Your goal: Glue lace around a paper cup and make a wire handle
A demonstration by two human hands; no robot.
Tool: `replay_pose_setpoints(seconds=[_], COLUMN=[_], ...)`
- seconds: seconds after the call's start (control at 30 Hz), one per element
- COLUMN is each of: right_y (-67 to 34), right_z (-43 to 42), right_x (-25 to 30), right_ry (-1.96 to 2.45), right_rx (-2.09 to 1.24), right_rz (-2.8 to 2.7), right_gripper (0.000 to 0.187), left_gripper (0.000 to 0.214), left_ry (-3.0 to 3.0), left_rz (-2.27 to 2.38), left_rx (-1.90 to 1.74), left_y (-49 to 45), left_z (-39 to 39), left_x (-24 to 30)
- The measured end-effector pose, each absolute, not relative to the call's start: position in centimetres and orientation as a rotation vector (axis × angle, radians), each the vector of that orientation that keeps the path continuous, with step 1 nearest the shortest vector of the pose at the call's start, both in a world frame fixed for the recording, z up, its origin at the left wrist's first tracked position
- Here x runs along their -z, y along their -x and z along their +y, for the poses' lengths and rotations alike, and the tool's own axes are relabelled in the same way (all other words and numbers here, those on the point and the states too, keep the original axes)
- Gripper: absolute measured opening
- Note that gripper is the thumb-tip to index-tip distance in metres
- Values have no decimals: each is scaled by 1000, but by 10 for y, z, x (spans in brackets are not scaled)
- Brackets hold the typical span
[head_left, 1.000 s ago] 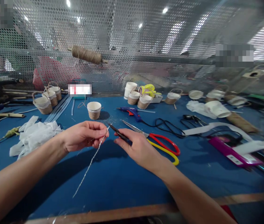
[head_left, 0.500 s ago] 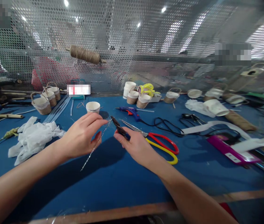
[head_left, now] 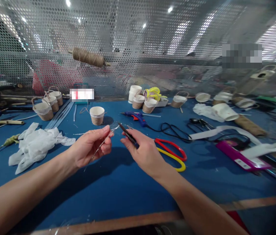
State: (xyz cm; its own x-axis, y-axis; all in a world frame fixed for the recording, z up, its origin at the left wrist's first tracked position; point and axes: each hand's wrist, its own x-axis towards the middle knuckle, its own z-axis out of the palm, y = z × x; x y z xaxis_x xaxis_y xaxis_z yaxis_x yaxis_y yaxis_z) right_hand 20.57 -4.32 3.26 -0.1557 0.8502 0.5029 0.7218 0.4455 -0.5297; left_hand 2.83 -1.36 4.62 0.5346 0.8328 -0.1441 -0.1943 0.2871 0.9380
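Note:
My left hand pinches a thin, silvery twisted wire between thumb and fingers. One end of the wire hangs down below the palm, and a small loop shows at the fingertips. My right hand is closed around dark-handled pliers, whose jaws point up and left and meet or nearly meet the wire; I cannot tell if they grip it. Just beyond my left hand a small paper cup wrapped in burlap stands upright. Scissors with red and yellow handles lie partly hidden behind my right hand.
A blue glue gun with a black cord lies beyond my hands. Crumpled white fabric is at left, near handled cups. A purple box sits at right. Behind stands a perforated metal screen with a twine spool.
My left hand has turned palm-up and moved slightly down, uncovering the burlap cup. The wire now forms a loop near the pliers. My right hand has shifted slightly, still holding the pliers.

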Motion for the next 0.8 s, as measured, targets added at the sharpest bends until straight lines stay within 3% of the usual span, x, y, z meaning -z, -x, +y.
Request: replay_pose_setpoints(seconds=[0.1,0.2,0.33,0.63,0.8], right_y=[-207,-208,-205,-197,-202], right_z=[-39,-34,-35,-41,-39], right_x=[-36,-37,-37,-36,-33], right_ry=[1491,1659,1662,1706,1575], right_rx=[-292,-287,-302,-277,-225], right_rz=[-1885,-1851,-1892,-1930,-1946], right_gripper=[13,14,14,13,13], left_gripper=[43,33,15,19,17], left_ry=[-1640,-2455,-3074,-3035,-2124], left_rz=[999,1316,1230,1211,1038], left_rx=[-758,-868,-1152,-1273,-1009], left_y=[-25,-23,-24,-27,-26], left_z=[-14,-21,-22,-6,-8], left_x=[-43,-43,-45,-31,-44])
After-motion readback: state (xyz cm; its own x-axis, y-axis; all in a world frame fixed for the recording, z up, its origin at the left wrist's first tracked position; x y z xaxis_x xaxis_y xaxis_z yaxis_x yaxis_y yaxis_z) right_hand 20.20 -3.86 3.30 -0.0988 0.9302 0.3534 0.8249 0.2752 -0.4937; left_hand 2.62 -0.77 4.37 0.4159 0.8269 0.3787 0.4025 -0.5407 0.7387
